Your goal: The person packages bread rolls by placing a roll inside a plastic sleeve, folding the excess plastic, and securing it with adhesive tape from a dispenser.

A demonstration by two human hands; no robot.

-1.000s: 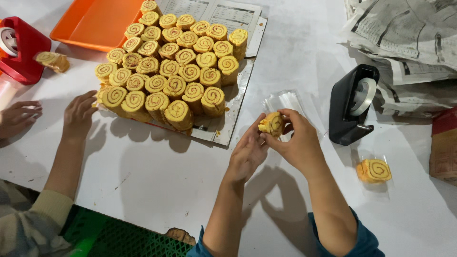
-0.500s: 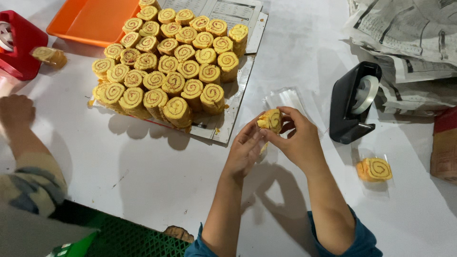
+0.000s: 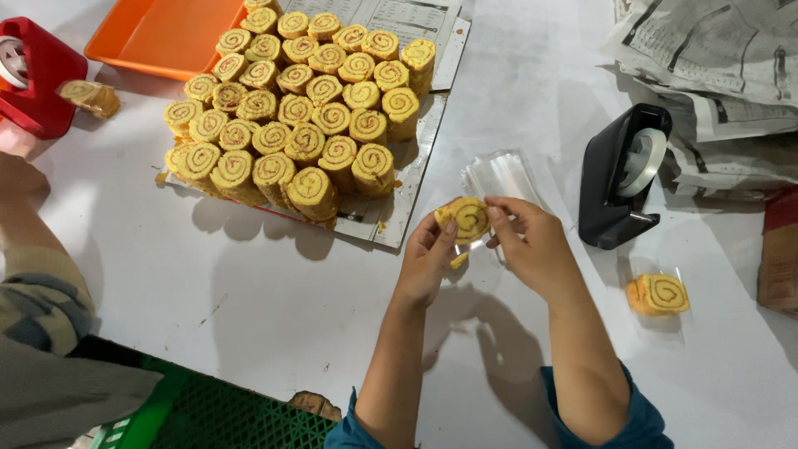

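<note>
both hands grip one roll by its rim, fingertips closed. it looks soft and crumbly; i'd pinch lightly. a clear bag lies behind.

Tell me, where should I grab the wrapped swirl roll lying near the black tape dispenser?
Grip the wrapped swirl roll by its rounded yellow sides, coming straight down from above. It lies flat, swirl face up, so the sides are free; the black tape dispenser stands clear of it.
</note>
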